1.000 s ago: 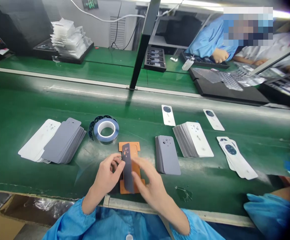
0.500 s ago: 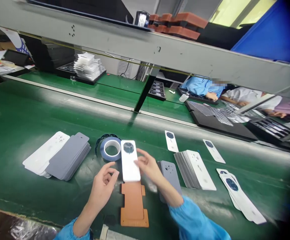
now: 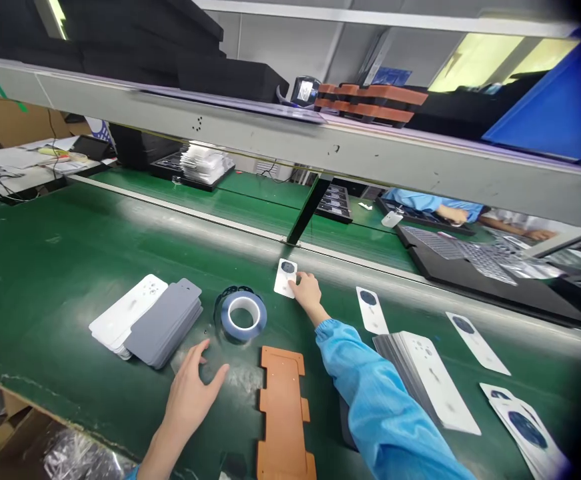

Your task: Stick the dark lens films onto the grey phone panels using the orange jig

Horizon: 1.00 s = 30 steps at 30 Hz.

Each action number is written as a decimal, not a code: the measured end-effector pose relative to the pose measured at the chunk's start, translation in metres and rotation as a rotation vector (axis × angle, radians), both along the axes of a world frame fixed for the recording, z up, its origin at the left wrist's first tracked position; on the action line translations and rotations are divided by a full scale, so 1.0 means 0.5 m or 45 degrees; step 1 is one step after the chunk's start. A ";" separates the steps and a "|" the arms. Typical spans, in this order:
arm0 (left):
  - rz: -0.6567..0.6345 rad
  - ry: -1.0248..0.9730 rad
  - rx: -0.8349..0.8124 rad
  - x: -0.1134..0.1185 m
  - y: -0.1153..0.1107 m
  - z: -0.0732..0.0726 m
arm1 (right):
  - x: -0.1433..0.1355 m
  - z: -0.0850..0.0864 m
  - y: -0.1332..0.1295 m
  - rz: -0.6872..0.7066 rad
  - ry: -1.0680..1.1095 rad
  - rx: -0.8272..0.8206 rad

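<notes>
My right hand (image 3: pixel 306 291) is stretched out toward the back of the green table, its fingers on the right edge of a white phone-shaped panel (image 3: pixel 285 279) with a dark round camera area. My left hand (image 3: pixel 193 393) is open above the table, thumb and fingers apart, holding nothing. Between my arms lies an orange fixture plate (image 3: pixel 283 413) with notched edges. A roll of blue tape (image 3: pixel 226 321) sits behind and right of my left hand. To its left are a stack of grey panels (image 3: pixel 165 321) and a stack of white panels (image 3: pixel 130 312).
Stacked white panels (image 3: pixel 437 380) stand right of my right sleeve. Single white panels (image 3: pixel 371 311) (image 3: pixel 477 343) and an overlapping group (image 3: pixel 530 433) lie around them. A shelf beam (image 3: pixel 250 130) and its post (image 3: pixel 310 210) cross behind. Beyond, another person's hand (image 3: pixel 453 215) is over a tray.
My right hand has carried the white panel from above the orange plate to the back of the table. My left hand has opened wider. The camera view has shifted.
</notes>
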<state>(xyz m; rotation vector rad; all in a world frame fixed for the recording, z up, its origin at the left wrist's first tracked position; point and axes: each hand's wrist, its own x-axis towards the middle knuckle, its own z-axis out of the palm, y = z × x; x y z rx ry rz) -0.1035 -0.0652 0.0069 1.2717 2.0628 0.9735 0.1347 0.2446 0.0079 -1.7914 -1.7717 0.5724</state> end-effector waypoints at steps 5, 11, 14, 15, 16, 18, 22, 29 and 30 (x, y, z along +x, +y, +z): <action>-0.093 -0.059 -0.022 0.010 0.036 0.001 | 0.000 0.012 -0.078 0.138 -0.012 0.054; -0.285 -0.740 -0.076 0.015 0.055 -0.004 | -0.032 0.031 -0.291 0.626 0.248 -0.125; -0.364 -0.891 -0.129 0.020 0.046 0.001 | -0.064 0.039 -0.381 0.798 0.336 -0.174; -0.400 -0.901 -0.147 0.020 0.041 0.004 | -0.076 0.041 -0.399 0.798 0.332 -0.161; -0.438 -0.906 -0.166 0.020 0.036 0.006 | -0.086 0.042 -0.411 0.786 0.331 -0.146; -0.519 -0.923 -0.196 0.016 0.021 0.009 | -0.102 0.044 -0.421 0.737 0.369 -0.119; -0.675 -0.964 -0.231 0.002 -0.008 0.015 | -0.112 0.043 -0.420 0.660 0.521 -0.154; -0.616 -0.880 -0.216 0.015 -0.012 0.044 | -0.110 0.041 -0.446 0.818 0.613 -0.278; -0.603 -0.893 -0.199 0.018 -0.010 0.047 | -0.110 0.043 -0.451 0.821 0.599 -0.235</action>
